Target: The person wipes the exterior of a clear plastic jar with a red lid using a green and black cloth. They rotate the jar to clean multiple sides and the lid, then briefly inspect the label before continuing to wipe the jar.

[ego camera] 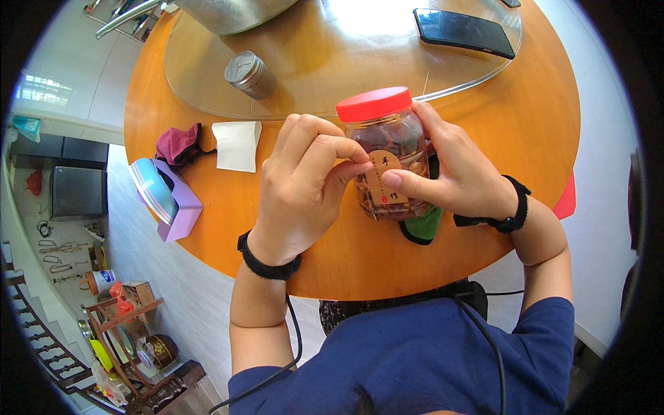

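A clear jar (391, 137) with a red screw lid (374, 104) and dark, reddish-brown contents stands tilted slightly before me. My right hand (454, 163) holds it from the right side, thumb across the front on a brown paper label (383, 192) that bears writing. At the label's left edge, the thumb and forefinger of my left hand (306, 181) meet in a pinch. How much paper lies between those fingertips is hidden. Behind and below the jar, a green cloth piece (423, 226) with black trim is partly covered.
A glass turntable (332, 78) on the wooden table (363, 264) bears a metal pot (233, 15), a can (250, 75) and a smartphone (463, 32). To the left lie white paper (237, 148), maroon cloth (178, 143), and a blue bowl (154, 189) in a lilac holder (184, 207). Cables hang from my wrists.
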The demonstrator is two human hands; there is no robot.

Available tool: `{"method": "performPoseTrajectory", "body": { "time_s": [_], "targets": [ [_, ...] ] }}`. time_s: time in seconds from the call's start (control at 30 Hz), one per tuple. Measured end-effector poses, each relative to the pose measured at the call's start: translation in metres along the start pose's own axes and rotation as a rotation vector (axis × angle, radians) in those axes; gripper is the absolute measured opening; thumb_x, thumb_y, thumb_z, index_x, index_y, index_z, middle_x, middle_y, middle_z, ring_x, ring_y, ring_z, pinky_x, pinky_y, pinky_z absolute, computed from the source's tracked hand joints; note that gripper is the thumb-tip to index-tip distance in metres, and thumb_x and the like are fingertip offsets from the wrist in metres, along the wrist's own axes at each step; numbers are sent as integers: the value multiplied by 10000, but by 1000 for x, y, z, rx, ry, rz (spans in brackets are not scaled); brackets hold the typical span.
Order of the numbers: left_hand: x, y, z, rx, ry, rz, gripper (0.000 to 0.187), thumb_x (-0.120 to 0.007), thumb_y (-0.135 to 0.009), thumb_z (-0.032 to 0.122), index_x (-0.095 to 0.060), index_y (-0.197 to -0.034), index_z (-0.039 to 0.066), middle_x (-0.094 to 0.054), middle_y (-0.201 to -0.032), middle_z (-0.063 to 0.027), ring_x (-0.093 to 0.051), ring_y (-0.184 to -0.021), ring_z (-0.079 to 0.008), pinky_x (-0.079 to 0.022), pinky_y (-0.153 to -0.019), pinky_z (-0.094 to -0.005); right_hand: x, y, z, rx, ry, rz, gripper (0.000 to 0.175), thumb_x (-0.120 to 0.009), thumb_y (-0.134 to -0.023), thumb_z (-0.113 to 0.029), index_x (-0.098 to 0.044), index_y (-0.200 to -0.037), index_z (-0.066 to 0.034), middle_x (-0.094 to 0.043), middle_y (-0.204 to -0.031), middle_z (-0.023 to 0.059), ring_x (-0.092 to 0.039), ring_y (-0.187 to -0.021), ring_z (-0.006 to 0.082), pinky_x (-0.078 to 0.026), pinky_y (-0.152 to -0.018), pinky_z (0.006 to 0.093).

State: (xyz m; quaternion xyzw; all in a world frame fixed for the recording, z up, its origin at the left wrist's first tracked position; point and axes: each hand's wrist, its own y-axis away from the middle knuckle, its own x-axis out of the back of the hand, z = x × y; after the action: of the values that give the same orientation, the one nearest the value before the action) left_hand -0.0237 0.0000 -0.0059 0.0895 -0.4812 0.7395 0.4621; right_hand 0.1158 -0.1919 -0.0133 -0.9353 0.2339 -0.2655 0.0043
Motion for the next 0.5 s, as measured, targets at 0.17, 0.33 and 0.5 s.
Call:
{"method": "performPoseTrajectory", "body": {
  "time_s": [0.17, 0.33, 0.5],
  "targets": [
    [-6, 0, 1, -55, -84, 36, 231, -812, -761, -38, -645, -891, 56, -591, -901, -80, -600, -833, -280, -512, -638, -394, -7, -1, 4, 45, 26, 78, 808, -805, -882, -486, -489, -1376, 70, -679, -1169, 268, -703, -1079, 379, -555, -934, 429],
    [-7, 1, 0, -102, -144, 18, 252, -773, -779, -70, -600, -915, 54, -573, -926, -102, -592, -846, -297, -507, -631, -410, -8, -1, 6, 81, 25, 105, 822, -818, -862, -516, -511, -1346, 75, -679, -1135, 282, -710, -1037, 405, -566, -895, 438],
    [-6, 3, -2, -28, -49, 37, 244, -758, -796, -77, -596, -925, 53, -568, -932, -106, -588, -840, -302, -503, -631, -405, -7, 1, 3, 99, 43, 102, 794, -824, -863, -496, -521, -1333, 67, -686, -1130, 276, -716, -1036, 394, -568, -901, 435]
  ]
}}
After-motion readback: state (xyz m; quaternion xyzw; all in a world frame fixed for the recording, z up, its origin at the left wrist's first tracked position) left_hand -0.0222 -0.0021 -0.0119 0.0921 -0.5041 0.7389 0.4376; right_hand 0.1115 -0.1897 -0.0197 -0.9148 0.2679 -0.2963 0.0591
